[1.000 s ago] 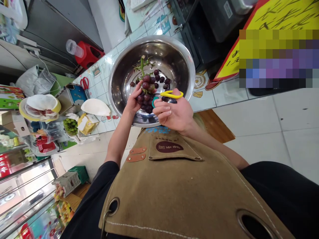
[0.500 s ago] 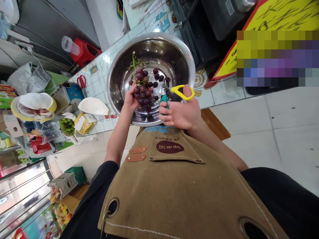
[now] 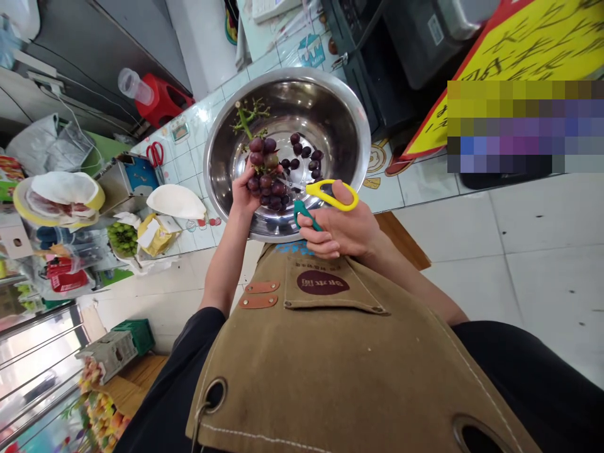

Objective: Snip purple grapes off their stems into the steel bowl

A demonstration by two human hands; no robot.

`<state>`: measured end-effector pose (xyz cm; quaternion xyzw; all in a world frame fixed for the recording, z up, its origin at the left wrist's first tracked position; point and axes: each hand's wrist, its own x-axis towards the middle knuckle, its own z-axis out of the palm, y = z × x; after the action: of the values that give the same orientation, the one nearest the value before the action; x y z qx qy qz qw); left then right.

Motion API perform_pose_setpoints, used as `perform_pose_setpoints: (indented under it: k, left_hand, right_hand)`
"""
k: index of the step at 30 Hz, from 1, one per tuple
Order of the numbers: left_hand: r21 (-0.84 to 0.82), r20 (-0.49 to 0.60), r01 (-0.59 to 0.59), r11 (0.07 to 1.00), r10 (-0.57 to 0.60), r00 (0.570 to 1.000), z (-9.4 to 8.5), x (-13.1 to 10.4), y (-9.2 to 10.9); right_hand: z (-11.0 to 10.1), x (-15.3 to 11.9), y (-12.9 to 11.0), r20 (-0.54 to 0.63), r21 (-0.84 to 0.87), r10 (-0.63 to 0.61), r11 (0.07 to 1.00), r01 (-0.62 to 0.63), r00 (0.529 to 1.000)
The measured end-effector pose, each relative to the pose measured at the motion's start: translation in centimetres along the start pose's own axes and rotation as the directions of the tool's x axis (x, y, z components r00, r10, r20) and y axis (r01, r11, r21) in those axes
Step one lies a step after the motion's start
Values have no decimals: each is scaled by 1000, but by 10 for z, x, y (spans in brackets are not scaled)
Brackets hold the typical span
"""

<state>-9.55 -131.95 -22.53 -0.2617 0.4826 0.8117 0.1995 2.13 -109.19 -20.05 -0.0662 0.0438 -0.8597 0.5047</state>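
My left hand (image 3: 245, 193) is closed around a bunch of dark red grapes (image 3: 265, 184), held over a wide steel basin (image 3: 346, 126). The bunch's green stem (image 3: 244, 119) points up and away, bare of grapes near its top. In my right hand (image 3: 346, 226) is a pair of scissors (image 3: 330, 194) with one yellow and one teal handle loop. The handles stand apart, and the blades reach toward the right side of the bunch. Several loose grapes (image 3: 306, 152) lie on the basin's bottom.
The basin stands on a tiled counter (image 3: 212, 107). To the left are red-handled scissors (image 3: 155, 154), a white rind-like piece (image 3: 175, 202), green grapes (image 3: 123, 238) and a red jug (image 3: 163, 97). A yellow sign (image 3: 533, 56) leans at the right, beside dark equipment (image 3: 368, 69).
The scissors have moved left from over the loose grapes to the bunch, their handles turning. My left hand has shifted slightly left, and the bunch's stem now leans further left.
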Motion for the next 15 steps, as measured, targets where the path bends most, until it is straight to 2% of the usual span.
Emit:
perform_pose_setpoints:
  k: [3,8,11,15]
  left_hand:
    - [16,76,-49,999,47,996,-1,-3,0]
    - [68,81,-114,991,109,991,-12,0,-1]
    - [67,76,-123,990,118,990,-17,0,-2]
    - [18,84,-97,995,95,992,-11,-6,-1]
  right_hand:
    - [3,-1,2,-14,-7,31,999,-31,999]
    - [6,-1,4,-61,24,70,997,-69,996]
    - [5,1,3,-31,99,73,993,-69,997]
    - [3,7,-2,28,218,62,974,-66,998]
